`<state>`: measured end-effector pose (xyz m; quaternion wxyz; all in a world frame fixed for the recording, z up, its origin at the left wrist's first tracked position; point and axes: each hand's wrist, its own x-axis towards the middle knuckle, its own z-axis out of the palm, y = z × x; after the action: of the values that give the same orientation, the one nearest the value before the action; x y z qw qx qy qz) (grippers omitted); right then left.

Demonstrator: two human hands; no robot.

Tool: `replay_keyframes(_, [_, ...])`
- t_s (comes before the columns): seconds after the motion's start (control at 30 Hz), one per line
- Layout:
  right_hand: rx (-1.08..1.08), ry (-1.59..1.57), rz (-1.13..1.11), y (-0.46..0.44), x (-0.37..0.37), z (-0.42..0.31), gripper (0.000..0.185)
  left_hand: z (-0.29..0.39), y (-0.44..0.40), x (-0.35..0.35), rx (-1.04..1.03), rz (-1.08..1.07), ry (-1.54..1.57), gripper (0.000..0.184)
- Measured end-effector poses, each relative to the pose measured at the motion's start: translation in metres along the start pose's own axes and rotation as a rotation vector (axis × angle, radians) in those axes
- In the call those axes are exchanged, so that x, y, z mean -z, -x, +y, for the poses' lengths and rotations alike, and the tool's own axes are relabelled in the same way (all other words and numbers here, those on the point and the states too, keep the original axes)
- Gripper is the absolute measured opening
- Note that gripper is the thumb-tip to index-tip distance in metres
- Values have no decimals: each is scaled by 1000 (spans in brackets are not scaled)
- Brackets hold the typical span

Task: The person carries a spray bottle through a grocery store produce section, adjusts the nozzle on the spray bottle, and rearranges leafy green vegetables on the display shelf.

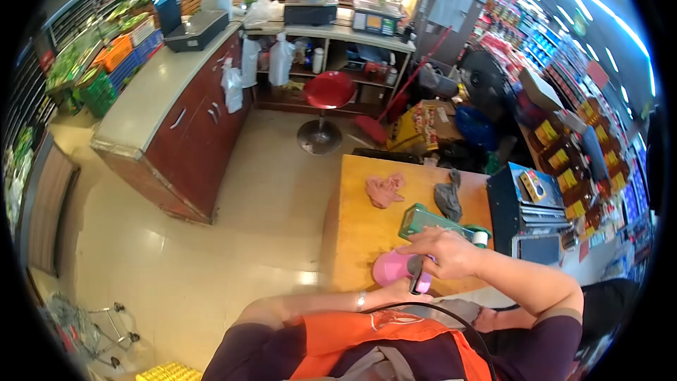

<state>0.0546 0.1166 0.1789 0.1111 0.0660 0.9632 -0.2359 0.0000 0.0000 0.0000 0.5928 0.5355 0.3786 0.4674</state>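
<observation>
A pink bottle-like container [392,268] with a grey and black top lies at the front of the yellow table [356,204]. My left hand [398,294] is wrapped round its near end, by the black part. Over its top, my right hand [441,250] reaches in from the right with fingers bent down onto the grey part. Just beyond the right hand lies a green clear-topped case or dispenser [430,221] with a white roll [480,238] at its right end. A pink crumpled bag [385,190] and a grey crumpled bag [448,197] lie further back.
A dark blue box [509,201] stands right of the table. Beyond are a red stool [328,90], a counter [151,92] with scales [375,20], a red broom [371,128] and a yellow box [415,127]. Another person's hand [486,319] shows at lower right.
</observation>
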Motion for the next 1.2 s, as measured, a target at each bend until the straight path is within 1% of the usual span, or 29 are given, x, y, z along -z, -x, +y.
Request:
replay_keyframes(0.07, [32,65,34,15,2,3,43,13,-10,-15,-9,-33,40,32])
replay_keyframes(0.1, [76,56,98,-24,-12,2,43,6,8,30,28,-20,-24,31])
replay_keyframes(0.17, [57,43,67,-17,-18,7,44,-4,3,13,50,-20,32,31])
replay_keyframes(0.2, [63,33,62,-16,-24,11,44,-5,3,7,18,4,74,34])
replay_keyframes(0.27, [74,25,63,-15,-32,18,45,-5,-1,5,-49,28,45,34])
replay_keyframes(0.37, [53,40,93,-15,-38,17,50,-13,-2,1,-104,92,-2,33])
replay_keyframes(0.4, [11,4,110,-16,-38,15,48,-15,0,1,-114,117,-20,32])
replay_keyframes(0.47, [-76,-66,131,-12,-36,12,43,-19,0,-4,-9,149,111,30])
replay_keyframes(0.53, [31,-19,396,-12,-41,16,41,-6,5,-1,113,155,222,30])
replay_keyframes(0.63, [140,-40,807,3,-54,-1,35,-3,10,-4,131,235,64,30])
replay_keyframes(0.67, [159,-60,947,13,-62,-9,34,-5,11,-8,65,263,91,31])
replay_keyframes(0.77, [75,-464,1309,37,-122,-5,26,-7,18,-13,72,346,90,29])
replay_keyframes(0.8, [34,-620,1366,45,-140,-2,22,-1,18,-16,110,374,30,27])
replay_keyframes(0.87, [-47,-946,1474,51,-169,4,16,-4,19,-19,120,436,2,25])
replay_keyframes(0.9, [-135,-1007,1305,60,-173,7,14,-3,19,-25,125,466,-4,24])
replay_keyframes(0.93, [-211,-1060,1135,66,-175,11,12,5,22,-27,153,465,-74,22])
replay_keyframes(0.97, [-281,-1107,962,69,-176,15,11,2,20,-31,50,508,-126,22])
replay_keyframes(1.0, [-275,-1155,753,67,-180,21,19,-4,20,-35,-49,553,-176,23])
replay_keyframes(1.03, [-261,-1104,667,67,-185,22,25,-12,20,-40,-149,604,-221,24])
replay_keyframes(1.07, [-274,-1048,639,68,-186,23,26,-21,20,-40,-92,606,-208,32])
replay_keyframes(1.1, [-278,-989,603,67,-186,25,28,-20,23,-44,-23,636,-319,33])
replay_keyframes(1.17, [-218,-1185,569,62,-179,11,30,-13,36,-49,136,704,-534,36])
replay_keyframes(1.2, [-195,-1289,542,59,-179,5,30,-9,47,-51,179,665,-545,38])
